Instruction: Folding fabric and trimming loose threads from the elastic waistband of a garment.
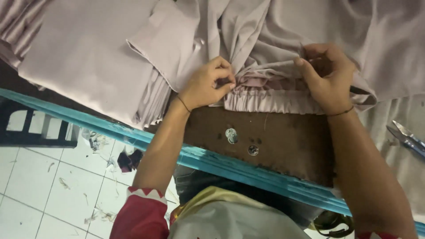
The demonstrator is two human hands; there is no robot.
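Pale mauve cloth [110,48] covers most of the far side of the table [287,141], heaped in folds, with a neat stack of folded pieces at the far left. We see the brown tabletop bare only in the middle, edged on its near side by a teal strip [212,161]. Below lies a white tiled floor [40,194] littered with scraps, and a dark crate [26,128] stands at the left. A gathered band [270,99] of the same cloth lies along the near edge of the heap, stretched between both hands. Our left hand [204,86] pinches its left end, grip closed on the cloth; our right hand [327,77] clutches its right end, fingers curled over the fabric. Scissors [407,137] rest at the far right, well apart from the hands. Three small round metal pieces [231,135] sit just near of the band.
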